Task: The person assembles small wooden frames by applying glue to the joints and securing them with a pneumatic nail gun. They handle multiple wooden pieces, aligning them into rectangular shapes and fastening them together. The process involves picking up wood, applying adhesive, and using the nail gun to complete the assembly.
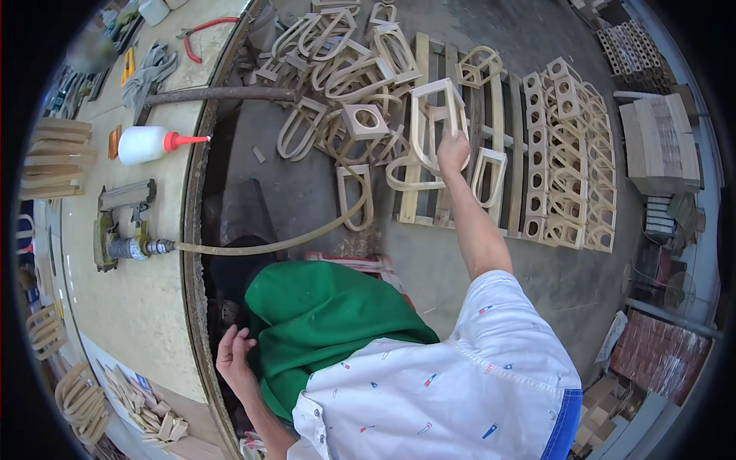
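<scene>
Out in front, my right arm is stretched and my right hand (pixel 453 152) is closed on one side of a pale U-shaped wooden frame (pixel 416 123). This frame is over a slatted wooden pallet (pixel 497 115), near other loose frames. My left hand (pixel 235 358) is low beside the workbench edge, its fingers loosely bent and apart, with nothing visible in it. It is next to the green apron (pixel 330 303) over my lap. Left of the pallet lies a jumbled heap of similar wooden frames (pixel 326 69); one wooden piece (pixel 366 121) there has a round hole.
On the workbench (pixel 146 307) lie a nail gun (pixel 123 230) with an air hose (pixel 284 244), a white bottle (pixel 146 146) with a red nozzle, a grey glove (pixel 151 75) and red-handled pliers (pixel 201 38). Stacked frames (pixel 567 165) stand at the pallet's right. Cartons (pixel 661 142) are farther right.
</scene>
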The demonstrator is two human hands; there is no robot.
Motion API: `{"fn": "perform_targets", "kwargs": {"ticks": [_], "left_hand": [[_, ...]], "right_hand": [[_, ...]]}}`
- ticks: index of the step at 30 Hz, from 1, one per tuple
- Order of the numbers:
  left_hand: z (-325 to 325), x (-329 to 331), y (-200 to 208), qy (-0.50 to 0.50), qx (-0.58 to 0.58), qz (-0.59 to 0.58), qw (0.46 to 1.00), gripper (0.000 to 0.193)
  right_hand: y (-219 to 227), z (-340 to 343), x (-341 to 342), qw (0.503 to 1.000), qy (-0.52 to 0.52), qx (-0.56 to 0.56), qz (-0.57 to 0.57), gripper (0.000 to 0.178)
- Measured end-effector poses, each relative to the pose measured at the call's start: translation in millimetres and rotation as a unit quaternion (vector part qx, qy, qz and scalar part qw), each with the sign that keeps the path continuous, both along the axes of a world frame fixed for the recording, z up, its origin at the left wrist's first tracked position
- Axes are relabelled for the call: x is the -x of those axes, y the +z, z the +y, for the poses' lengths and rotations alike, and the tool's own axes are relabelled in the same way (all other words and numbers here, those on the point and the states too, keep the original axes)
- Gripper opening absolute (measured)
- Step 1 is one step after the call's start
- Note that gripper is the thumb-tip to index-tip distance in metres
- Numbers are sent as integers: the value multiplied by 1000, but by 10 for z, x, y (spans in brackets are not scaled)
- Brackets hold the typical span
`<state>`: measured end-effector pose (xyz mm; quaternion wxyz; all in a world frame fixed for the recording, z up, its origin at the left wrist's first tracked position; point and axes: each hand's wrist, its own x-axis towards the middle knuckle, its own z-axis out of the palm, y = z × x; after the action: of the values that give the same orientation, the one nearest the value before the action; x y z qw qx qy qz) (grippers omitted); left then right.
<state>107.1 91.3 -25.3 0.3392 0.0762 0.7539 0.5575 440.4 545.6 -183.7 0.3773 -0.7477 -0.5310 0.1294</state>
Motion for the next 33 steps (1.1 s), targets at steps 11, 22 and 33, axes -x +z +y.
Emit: {"fn": "perform_targets", "kwargs": {"ticks": [11, 22, 33], "left_hand": [[-34, -111, 54, -18, 54, 0, 998, 13], [-57, -179, 9, 1, 18, -3, 1000, 11], [-186, 213, 627, 89, 12, 90, 992, 8]], "right_hand": [[-169, -98, 89, 962, 247, 103, 56, 39], [2215, -1565, 2887, 721, 671, -17, 170, 29], [2000, -1959, 4273, 639, 753, -130, 82, 33]]}}
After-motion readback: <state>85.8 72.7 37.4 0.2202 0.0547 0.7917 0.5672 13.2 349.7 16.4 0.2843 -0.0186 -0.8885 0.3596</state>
